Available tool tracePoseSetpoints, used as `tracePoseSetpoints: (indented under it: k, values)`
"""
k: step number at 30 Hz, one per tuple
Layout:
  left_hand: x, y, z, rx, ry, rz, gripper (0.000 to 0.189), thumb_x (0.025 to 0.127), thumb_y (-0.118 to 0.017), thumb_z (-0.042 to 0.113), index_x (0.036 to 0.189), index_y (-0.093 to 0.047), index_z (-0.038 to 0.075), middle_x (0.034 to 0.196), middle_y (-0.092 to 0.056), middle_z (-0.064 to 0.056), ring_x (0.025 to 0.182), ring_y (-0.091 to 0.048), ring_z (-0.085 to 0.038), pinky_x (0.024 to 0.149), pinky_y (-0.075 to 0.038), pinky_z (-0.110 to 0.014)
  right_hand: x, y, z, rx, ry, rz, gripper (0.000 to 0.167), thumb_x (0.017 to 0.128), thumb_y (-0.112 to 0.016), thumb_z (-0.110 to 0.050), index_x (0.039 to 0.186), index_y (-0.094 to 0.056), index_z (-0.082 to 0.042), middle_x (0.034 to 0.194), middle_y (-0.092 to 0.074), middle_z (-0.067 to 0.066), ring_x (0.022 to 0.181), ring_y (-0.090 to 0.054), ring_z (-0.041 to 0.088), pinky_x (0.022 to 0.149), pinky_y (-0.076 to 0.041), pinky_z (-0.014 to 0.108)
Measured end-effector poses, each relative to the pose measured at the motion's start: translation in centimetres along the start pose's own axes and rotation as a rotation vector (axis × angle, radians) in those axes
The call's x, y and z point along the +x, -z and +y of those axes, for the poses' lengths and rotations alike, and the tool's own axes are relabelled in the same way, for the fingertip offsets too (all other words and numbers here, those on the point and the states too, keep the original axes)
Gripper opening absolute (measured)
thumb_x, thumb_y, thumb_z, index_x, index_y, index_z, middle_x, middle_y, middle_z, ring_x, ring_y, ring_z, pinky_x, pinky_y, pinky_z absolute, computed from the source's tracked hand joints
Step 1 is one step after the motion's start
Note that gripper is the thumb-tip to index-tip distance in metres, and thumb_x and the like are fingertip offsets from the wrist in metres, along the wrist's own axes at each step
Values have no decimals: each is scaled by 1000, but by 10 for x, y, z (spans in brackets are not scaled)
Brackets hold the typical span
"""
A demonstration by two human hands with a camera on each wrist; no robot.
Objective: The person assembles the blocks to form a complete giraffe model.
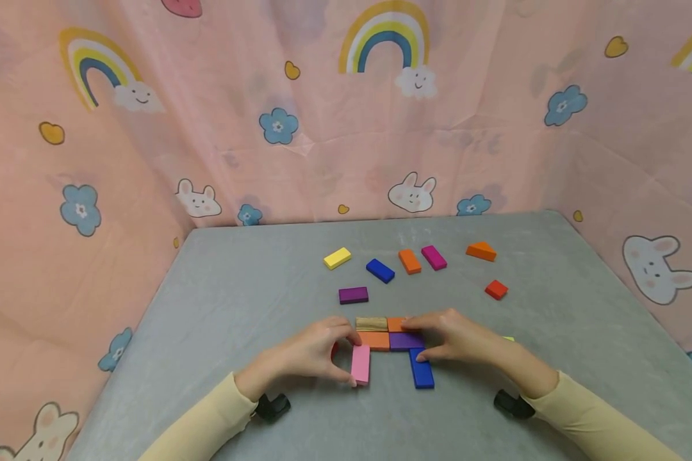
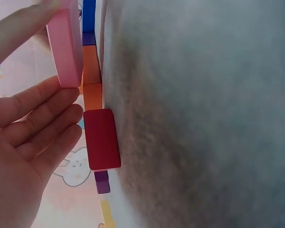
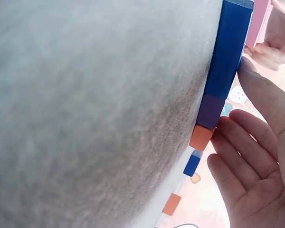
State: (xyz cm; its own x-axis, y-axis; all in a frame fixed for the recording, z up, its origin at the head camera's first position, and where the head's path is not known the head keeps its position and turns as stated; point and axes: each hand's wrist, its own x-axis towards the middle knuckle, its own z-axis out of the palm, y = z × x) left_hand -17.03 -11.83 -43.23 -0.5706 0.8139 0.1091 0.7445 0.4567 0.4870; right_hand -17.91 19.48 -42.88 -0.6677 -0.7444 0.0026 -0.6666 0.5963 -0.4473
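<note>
My left hand (image 1: 317,349) pinches a pink block (image 1: 360,366) between thumb and fingertips. In the left wrist view the pink block (image 2: 66,50) appears raised above the tabletop. A red block (image 2: 102,140) lies beside this hand, mostly hidden behind it in the head view. My right hand (image 1: 458,336) rests its thumb on a long blue block (image 1: 423,372), and its straight fingers reach a purple block (image 1: 405,341) and an orange block (image 1: 395,325). Those two adjoin a wood-grain block (image 1: 371,324) and another orange block (image 1: 376,341), forming two rows.
Farther back on the grey table (image 1: 236,282) lie a dark purple block (image 1: 354,295), a yellow block (image 1: 337,258), a blue block (image 1: 380,271), an orange block (image 1: 409,261) and a magenta block (image 1: 434,257). An orange triangle (image 1: 481,251) and a red block (image 1: 496,290) are at right.
</note>
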Motion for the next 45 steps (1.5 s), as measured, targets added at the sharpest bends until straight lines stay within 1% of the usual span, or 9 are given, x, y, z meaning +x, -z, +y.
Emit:
tracePoseSetpoints:
  k: [6,10,17,24,27,31,34,39,45]
  values:
    - [1,-1,0,22,-19,-8,56,69,-81,49,108,-61,16,106,-57,8,96,-52,-9,84,-45,-16,0,0,1,2,-5,-1,56,82,-72,-40,129,-60,-12,128,-62,5,118,-59,23,94,-50,42]
    - [3,-1,0,42,-34,-8,56,68,-81,49,108,-62,15,106,-56,6,95,-51,-10,83,-45,-16,0,1,1,2,-17,6,56,80,-74,-37,129,-60,-13,129,-62,4,118,-59,20,95,-49,40]
    - [2,-3,1,92,-5,-24,57,67,-80,54,107,-62,18,106,-55,8,93,-48,-5,81,-45,-15,-1,1,-1,5,-13,-2,57,80,-75,-36,129,-60,-12,128,-62,4,118,-59,20,94,-49,40]
    - [2,-5,1,153,-3,-21,59,65,-80,58,106,-62,20,106,-56,8,93,-48,-3,82,-46,-17,-1,0,-2,7,-12,0,56,80,-75,-35,129,-60,-12,128,-62,3,118,-59,19,95,-49,39]
    - [2,-4,0,164,-1,-15,59,64,-80,58,105,-62,20,104,-56,9,91,-47,-3,78,-45,-16,0,0,-1,3,-4,7,56,80,-75,-35,129,-60,-12,128,-62,3,117,-59,19,94,-50,39]
    - [2,-3,-2,168,-2,-6,55,64,-80,58,101,-62,20,99,-56,10,86,-45,-3,71,-42,-14,0,-1,2,-10,29,30,56,81,-74,-38,128,-61,-11,127,-63,5,116,-60,22,92,-51,41]
    - [1,-2,-3,162,-7,-8,54,64,-80,57,100,-62,21,98,-55,11,85,-46,-4,69,-40,-13,0,-2,2,-17,51,44,56,81,-73,-39,127,-61,-10,126,-63,7,115,-61,23,91,-51,41]
    - [1,-2,-4,147,-24,-10,52,64,-81,56,99,-63,21,97,-56,11,85,-49,-8,70,-40,-14,0,-2,2,-12,53,42,56,81,-73,-39,128,-61,-10,126,-63,7,115,-61,23,90,-51,41]
    - [2,-2,-5,153,-16,-9,51,65,-80,56,99,-64,23,96,-56,10,83,-45,-3,69,-39,-14,0,-1,2,-9,39,30,56,81,-72,-41,128,-61,-11,126,-63,6,116,-61,22,92,-51,41]
